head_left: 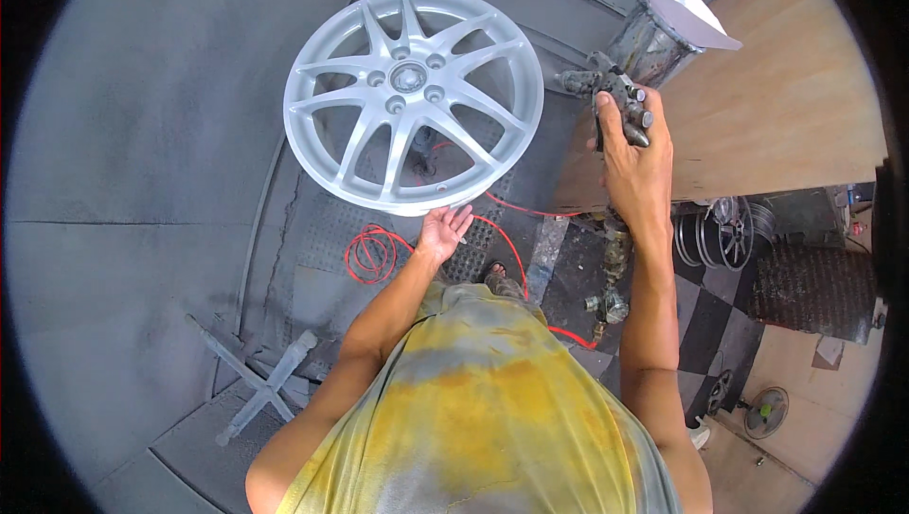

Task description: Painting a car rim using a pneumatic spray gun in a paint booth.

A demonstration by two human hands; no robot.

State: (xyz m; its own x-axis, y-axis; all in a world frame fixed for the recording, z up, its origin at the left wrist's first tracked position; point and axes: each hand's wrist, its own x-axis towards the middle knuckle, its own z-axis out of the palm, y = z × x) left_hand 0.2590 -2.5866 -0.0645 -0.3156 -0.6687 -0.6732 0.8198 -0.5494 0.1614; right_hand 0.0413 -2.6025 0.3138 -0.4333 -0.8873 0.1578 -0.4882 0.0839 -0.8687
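A silver multi-spoke wheel rim is held up face-on ahead of me, its support hidden behind it. My left hand is open, palm up with fingers apart, right at the rim's near edge; I cannot tell whether it touches. On the right, my right hand grips a paint-stained spray gun, its nozzle pointing left toward the rim. The gun's metal cup has a white paper strainer in its mouth.
A red air hose lies coiled on the floor and runs right to a metal air filter fitting. A cross-shaped stand is at lower left. Plywood panel, more wheel rims and a fan are at right.
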